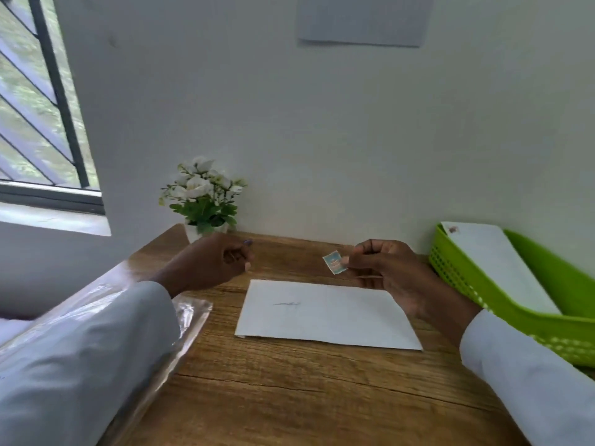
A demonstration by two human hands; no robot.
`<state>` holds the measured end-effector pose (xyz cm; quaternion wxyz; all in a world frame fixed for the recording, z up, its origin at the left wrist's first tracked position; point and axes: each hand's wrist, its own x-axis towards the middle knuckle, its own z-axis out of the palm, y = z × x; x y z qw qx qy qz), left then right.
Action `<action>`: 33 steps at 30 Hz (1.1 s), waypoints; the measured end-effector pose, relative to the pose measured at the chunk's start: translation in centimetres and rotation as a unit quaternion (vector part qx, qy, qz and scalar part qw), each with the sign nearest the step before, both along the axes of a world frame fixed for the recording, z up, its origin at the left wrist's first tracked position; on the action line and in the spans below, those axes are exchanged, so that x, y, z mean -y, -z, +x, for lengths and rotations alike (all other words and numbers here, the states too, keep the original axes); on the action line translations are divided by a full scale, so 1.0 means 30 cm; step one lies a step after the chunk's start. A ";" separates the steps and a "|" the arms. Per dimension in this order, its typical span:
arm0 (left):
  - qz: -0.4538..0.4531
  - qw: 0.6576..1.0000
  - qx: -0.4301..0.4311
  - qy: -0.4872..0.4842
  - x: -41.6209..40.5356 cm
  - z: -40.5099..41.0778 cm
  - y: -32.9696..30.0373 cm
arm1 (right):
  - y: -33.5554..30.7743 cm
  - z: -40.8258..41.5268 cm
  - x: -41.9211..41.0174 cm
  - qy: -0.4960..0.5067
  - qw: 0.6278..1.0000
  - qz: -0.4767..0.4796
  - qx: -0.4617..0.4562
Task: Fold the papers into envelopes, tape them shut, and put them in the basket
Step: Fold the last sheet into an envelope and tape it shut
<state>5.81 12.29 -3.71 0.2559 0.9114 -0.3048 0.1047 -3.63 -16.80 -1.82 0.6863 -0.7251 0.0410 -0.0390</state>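
A white folded envelope (325, 313) lies flat in the middle of the wooden table (289, 397), with a faint pencil mark on its top. My right hand (386, 268) hovers above its far right corner and pinches a small blue-green stamp (335, 263) between thumb and fingers. My left hand (215, 260) hangs above the table to the left of the envelope, its fingers curled with nothing visible in them. A green plastic basket (502, 304) stands at the right edge, holding a white envelope (495, 265) with a stamp in its far corner.
A clear plastic sleeve (190, 317) lies under my left forearm at the table's left side. A small pot of white flowers (203, 201) stands against the wall at the back left. A window is further left.
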 end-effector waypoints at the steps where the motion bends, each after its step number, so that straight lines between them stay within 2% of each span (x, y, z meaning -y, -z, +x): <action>1: 0.031 0.999 0.001 0.023 0.041 -0.011 -0.008 | 0.008 -0.024 0.032 0.014 1.000 0.004 -0.004; 7: 0.100 0.989 0.034 0.101 0.277 -0.091 -0.029 | 0.056 -0.112 0.153 0.111 0.994 0.019 -0.011; 14: 0.058 0.986 0.002 0.158 0.527 -0.131 0.055 | 0.093 -0.136 0.224 0.184 0.982 0.036 -0.033; 26: -0.058 0.987 -0.056 0.142 0.631 -0.122 0.184 | 0.130 -0.091 0.243 0.173 0.981 -0.006 -0.086; 33: -0.068 0.987 -0.061 0.136 0.633 -0.115 0.191 | 0.132 -0.089 0.239 0.163 0.981 -0.027 -0.098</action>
